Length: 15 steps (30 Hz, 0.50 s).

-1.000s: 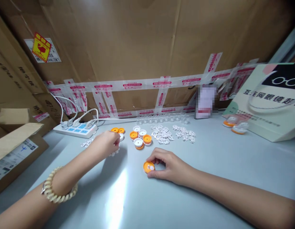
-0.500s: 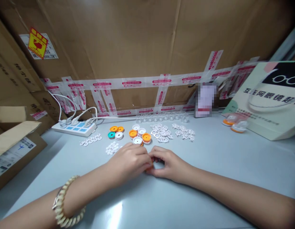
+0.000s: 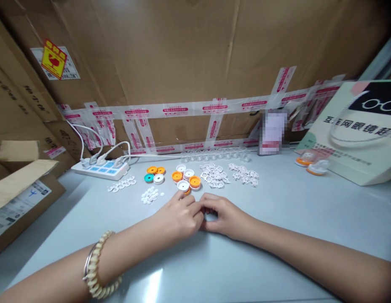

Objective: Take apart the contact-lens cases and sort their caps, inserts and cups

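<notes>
My left hand (image 3: 184, 214) is closed, its curled fingers meeting the fingertips of my right hand (image 3: 223, 215) low over the table. My right thumb and fingers bend into a ring. Whatever sits between the two hands is hidden behind my left fingers. Just beyond them is a cluster of round plastic cups, some white like the near white cup (image 3: 183, 186) and some orange like the orange cup (image 3: 194, 182). Small white discs (image 3: 149, 195) lie in a pile to the left. White cut-out plastic pieces (image 3: 214, 174) are heaped beyond my right hand.
Behind stand a row of clear domes (image 3: 214, 155) and a cardboard wall (image 3: 145, 54). At left are a power strip (image 3: 100, 169) and an opened carton (image 3: 28, 202). Two domed orange-and-white pieces (image 3: 317, 167) sit by a paper bag (image 3: 356, 139) at right.
My left hand has turned and shifted slightly right and down over the meeting point. An orange edge between the hands is now covered. My right hand has barely moved.
</notes>
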Tool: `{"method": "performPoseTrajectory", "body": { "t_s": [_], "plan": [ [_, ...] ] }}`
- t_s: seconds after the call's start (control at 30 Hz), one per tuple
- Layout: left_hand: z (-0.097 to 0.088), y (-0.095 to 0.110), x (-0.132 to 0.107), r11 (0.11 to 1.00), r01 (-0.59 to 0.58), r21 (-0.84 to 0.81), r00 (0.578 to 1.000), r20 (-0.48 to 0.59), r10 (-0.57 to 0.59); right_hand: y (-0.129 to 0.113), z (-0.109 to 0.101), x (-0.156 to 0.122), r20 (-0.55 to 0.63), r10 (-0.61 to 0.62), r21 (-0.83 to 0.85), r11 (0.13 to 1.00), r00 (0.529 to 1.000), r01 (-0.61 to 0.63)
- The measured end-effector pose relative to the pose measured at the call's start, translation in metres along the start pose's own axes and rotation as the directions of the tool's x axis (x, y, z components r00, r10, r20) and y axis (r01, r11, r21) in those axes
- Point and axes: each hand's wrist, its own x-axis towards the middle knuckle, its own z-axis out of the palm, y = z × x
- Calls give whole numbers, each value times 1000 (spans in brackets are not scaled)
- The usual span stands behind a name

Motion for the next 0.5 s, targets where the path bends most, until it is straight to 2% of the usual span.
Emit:
{"method": "performPoseTrajectory", "body": {
  "t_s": [0.17,0.5],
  "plan": [
    [-9,-6,1,994,-111,6,993,46,111,0,1,0,6,2,14,1000,1000,-2],
    [-7,-13,-2,990,-128,-56,990,47,130,-1,0,0,10,11,4,1000,1000,-11]
  ]
}}
